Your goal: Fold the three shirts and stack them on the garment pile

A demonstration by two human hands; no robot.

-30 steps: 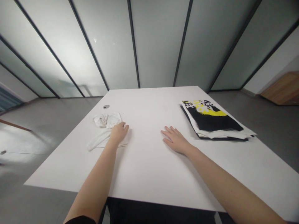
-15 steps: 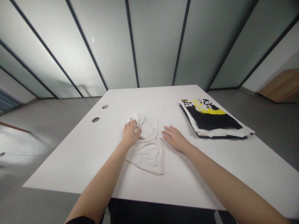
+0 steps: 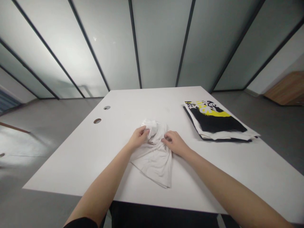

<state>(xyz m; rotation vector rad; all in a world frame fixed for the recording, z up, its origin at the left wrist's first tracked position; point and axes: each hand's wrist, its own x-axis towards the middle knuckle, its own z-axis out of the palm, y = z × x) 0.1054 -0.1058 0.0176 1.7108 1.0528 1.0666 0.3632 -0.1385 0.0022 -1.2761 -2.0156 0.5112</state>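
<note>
1. Pretty simple setup here: a crumpled white cotton garment (image 3: 155,166) lies in the middle of a white laminate worktop (image 3: 209,180), bunched at the top, with a loose tail spreading toward the near edge.
2. The left hand (image 3: 139,137) has its grip closed, fingers and thumb pinching the bunched top, seemingly to hold that gathered bit up.
3. The right hand (image 3: 174,143) sits just beside it, fingers curled together onto the fabric, apparently pinching a fold so the cloth stays between both hands.
4. Off to the right, well apart, lies a neat stack of folded black-and-yellow printed shirts (image 3: 213,122), untouched.
5. Two round cable holes (image 3: 97,121) sit toward the far left.
</note>
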